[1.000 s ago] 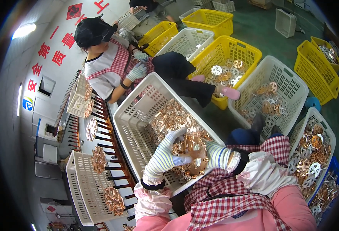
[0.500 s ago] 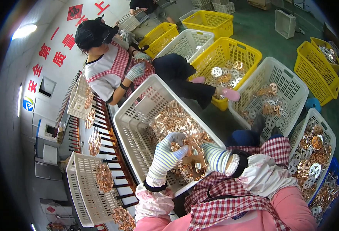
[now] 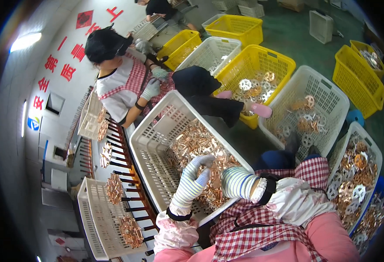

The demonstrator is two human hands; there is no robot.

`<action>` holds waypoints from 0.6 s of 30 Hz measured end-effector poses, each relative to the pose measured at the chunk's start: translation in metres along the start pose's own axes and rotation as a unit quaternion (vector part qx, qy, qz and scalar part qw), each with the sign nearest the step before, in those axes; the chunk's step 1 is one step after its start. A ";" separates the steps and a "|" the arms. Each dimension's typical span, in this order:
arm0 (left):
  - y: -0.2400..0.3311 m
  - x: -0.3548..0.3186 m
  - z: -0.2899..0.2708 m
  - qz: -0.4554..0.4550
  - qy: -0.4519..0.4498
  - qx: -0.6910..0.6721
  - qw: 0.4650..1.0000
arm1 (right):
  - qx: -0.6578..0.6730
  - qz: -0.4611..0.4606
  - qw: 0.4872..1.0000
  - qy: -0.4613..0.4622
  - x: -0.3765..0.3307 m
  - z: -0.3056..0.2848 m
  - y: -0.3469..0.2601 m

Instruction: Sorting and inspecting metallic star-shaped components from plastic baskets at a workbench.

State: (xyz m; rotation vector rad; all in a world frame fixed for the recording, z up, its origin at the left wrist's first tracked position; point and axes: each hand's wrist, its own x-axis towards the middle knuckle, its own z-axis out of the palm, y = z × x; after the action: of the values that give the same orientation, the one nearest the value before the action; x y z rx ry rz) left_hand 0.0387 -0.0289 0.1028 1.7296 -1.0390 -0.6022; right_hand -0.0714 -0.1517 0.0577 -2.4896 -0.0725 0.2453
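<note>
My left hand point(image 3: 192, 181), in a striped knit glove, hovers over a white crate point(image 3: 150, 131) heaped with small copper-coloured metal pieces point(image 3: 196, 139). Its thumb and index finger curve with a gap between them, and nothing shows in the gap. Just beside it, my right hand point(image 3: 238, 182), gloved alike, rests low over the crate's near right side. Its fingers curl down away from view, so I cannot tell whether they hold anything. More of the copper-coloured pieces lie directly beneath both hands.
Left of the crate runs a line with black bars point(image 3: 131, 192) carrying copper-coloured bunches point(image 3: 114, 188), beside a white basket point(image 3: 91, 218). A co-worker point(image 3: 126, 78) sits beyond the crate. Yellow baskets point(image 3: 283, 65) and white crates point(image 3: 338, 94) with metal parts stand to the right.
The copper-coloured metal part between my hands is no longer seen there. My left hand's fingers have come apart from it. The bunches on the line have shifted farther away along it.
</note>
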 end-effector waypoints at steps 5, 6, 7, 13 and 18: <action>0.014 0.001 0.010 -0.032 -0.009 -0.014 0.999 | 0.004 0.029 0.999 0.024 -0.006 -0.002 0.001; 0.008 0.002 0.011 -0.051 -0.001 -0.022 0.998 | -0.019 0.004 0.999 0.027 -0.007 0.000 0.003; 0.006 0.002 0.013 -0.025 0.019 -0.032 0.999 | -0.005 -0.006 0.999 0.053 -0.007 0.000 0.001; -0.010 0.002 0.006 -0.030 0.096 -0.080 0.992 | 0.008 0.006 0.999 0.042 -0.002 0.012 0.009; -0.026 0.009 -0.026 -0.116 0.060 -0.042 0.991 | -0.019 -0.042 0.996 0.072 0.002 0.029 0.025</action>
State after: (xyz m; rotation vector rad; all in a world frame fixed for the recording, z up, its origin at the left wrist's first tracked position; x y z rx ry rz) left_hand 0.0731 -0.0203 0.0894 1.8028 -0.7250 -0.6688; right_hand -0.0748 -0.1544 0.0193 -2.5273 -0.1221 0.0308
